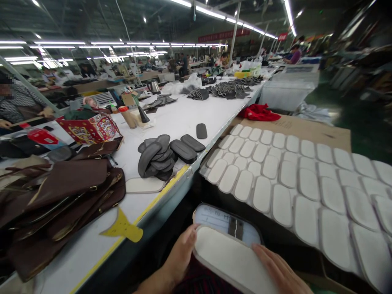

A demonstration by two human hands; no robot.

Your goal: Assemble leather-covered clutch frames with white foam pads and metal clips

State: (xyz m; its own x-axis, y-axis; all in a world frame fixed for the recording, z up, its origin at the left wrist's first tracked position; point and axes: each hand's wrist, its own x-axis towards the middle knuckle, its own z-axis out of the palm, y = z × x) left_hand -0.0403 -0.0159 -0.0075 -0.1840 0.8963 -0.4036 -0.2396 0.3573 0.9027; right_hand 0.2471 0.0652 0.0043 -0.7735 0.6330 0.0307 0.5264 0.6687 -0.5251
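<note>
At the bottom centre a white oval panel (229, 255) with a grey edge is held between both hands. My left hand (180, 255) grips its left end, thumb on top. My right hand (277, 267) lies over its right side, fingers pressed together along the edge. Just behind it is a second oval piece (211, 215), bluish-white with a dark rim and a dark strip across it; whether the hands touch it is hard to tell. Many white oval panels (243, 185) lie in overlapping rows on a board at the right.
The white table (180, 107) holds dark oval pieces (154, 157), a white oval panel (145, 185), brown leather bags (67, 196), a yellow cutout (122, 228) and a red patterned box (92, 128). Red cloth (260, 113) lies beyond the panels. A person's hand (46, 112) shows far left.
</note>
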